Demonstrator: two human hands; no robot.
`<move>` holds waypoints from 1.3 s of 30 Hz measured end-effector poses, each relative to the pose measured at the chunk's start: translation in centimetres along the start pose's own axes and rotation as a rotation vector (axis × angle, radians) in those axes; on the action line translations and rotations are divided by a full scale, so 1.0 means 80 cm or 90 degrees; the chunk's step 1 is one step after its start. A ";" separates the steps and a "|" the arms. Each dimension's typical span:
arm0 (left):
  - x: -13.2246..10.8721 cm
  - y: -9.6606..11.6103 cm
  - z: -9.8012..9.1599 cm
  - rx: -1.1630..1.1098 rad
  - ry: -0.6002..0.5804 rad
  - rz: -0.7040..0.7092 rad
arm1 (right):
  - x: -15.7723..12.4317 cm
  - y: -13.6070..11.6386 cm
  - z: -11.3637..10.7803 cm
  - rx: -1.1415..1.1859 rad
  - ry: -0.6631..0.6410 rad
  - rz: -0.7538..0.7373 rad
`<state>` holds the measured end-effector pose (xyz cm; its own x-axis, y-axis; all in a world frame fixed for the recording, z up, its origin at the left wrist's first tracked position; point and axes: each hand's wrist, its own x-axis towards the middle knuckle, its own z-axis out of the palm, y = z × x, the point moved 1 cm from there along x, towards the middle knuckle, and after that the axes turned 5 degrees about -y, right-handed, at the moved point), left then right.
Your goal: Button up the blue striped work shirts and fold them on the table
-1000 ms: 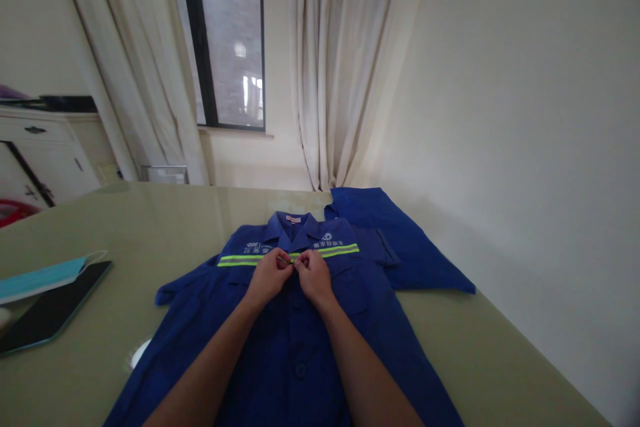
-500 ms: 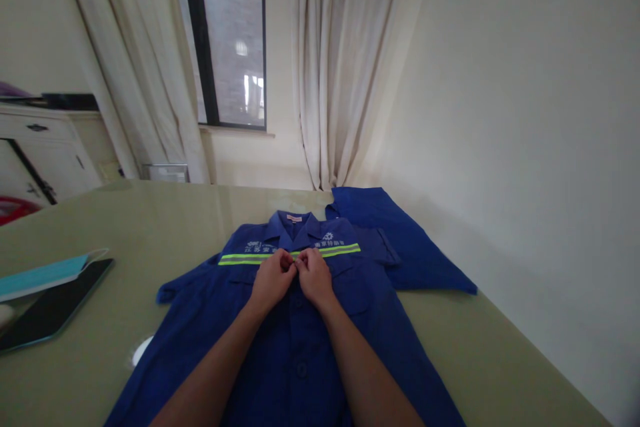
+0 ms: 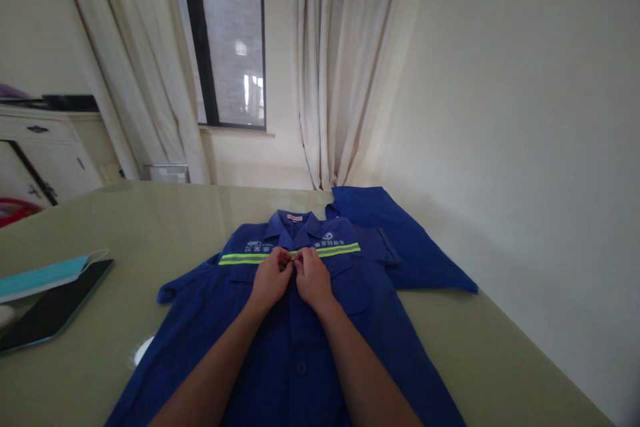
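Note:
A blue short-sleeved work shirt (image 3: 300, 340) lies front side up with its collar at the far end. A yellow-green reflective stripe (image 3: 340, 250) crosses its chest, with white lettering above. My left hand (image 3: 273, 277) and my right hand (image 3: 313, 277) meet at the front placket, at the stripe's height, their fingertips pinched together on the cloth. Whatever button or buttonhole lies between the fingertips is hidden. A dark button (image 3: 301, 367) shows lower down the placket, between my forearms.
Another folded blue garment (image 3: 400, 233) lies at the back right, by the wall, partly under the shirt's sleeve. On the left of the green table (image 3: 165, 213) are a light-blue face mask (image 3: 45, 277), a black phone-like slab (image 3: 55, 310) and a small white round object (image 3: 143, 349).
Both hands stay pinched at the same spot on the placket, with only a slight shift of the fingers. The shirt has hardly moved.

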<state>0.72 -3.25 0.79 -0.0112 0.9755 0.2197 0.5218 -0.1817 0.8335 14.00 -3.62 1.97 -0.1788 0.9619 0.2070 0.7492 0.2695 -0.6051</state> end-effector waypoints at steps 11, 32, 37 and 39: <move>-0.003 0.007 0.000 0.048 0.007 -0.015 | 0.001 -0.001 0.002 -0.019 0.022 0.000; -0.012 0.029 -0.006 0.286 -0.069 0.025 | 0.013 0.019 0.010 0.148 0.041 0.037; -0.018 0.039 -0.007 0.377 -0.076 0.060 | 0.019 0.023 0.007 0.206 0.019 0.079; -0.018 0.037 -0.007 0.386 -0.075 0.072 | 0.021 0.023 0.006 0.218 0.016 0.094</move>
<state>1.76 -5.26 3.21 0.1480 0.9678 0.2037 0.9060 -0.2153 0.3645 14.77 -1.51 0.85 -0.0656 0.9912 0.1150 0.5078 0.1324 -0.8513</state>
